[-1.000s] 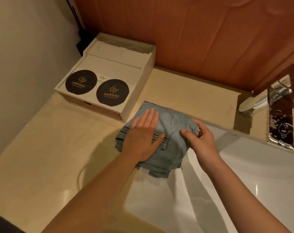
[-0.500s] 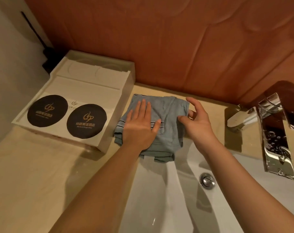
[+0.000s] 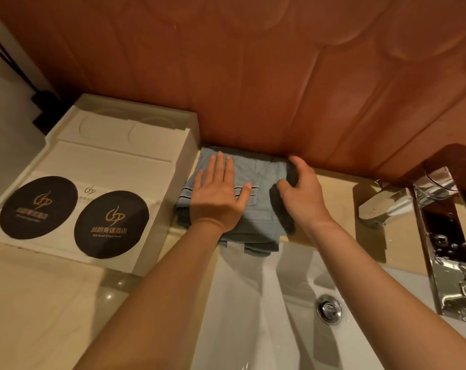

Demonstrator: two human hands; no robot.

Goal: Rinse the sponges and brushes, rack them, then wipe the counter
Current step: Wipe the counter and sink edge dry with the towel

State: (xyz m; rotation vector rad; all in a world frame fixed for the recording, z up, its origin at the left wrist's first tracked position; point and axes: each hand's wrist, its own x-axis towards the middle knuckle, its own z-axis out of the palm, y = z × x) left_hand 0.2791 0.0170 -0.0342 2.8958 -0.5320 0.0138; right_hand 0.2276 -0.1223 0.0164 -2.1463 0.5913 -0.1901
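A folded blue-grey cloth (image 3: 258, 182) with dark stripes lies on the beige counter (image 3: 335, 193), pushed up against the reddish wood-grain back wall. My left hand (image 3: 218, 198) lies flat on it, fingers spread, palm down. My right hand (image 3: 301, 190) curls over the cloth's right edge, thumb and fingers pinching the fold. The cloth's front edge hangs slightly over the white sink basin (image 3: 253, 303). No sponges or brushes are in sight.
A white tray box (image 3: 119, 161) with two black round coasters (image 3: 111, 222) stands left of the cloth, touching it. A chrome faucet (image 3: 445, 236) is at the right, and the drain plug (image 3: 329, 308) sits in the basin. Beige counter extends at lower left.
Both hands have slid the cloth away from me across the counter, from the basin's corner to the back wall beside the tray box. My view has also shifted toward the wall.
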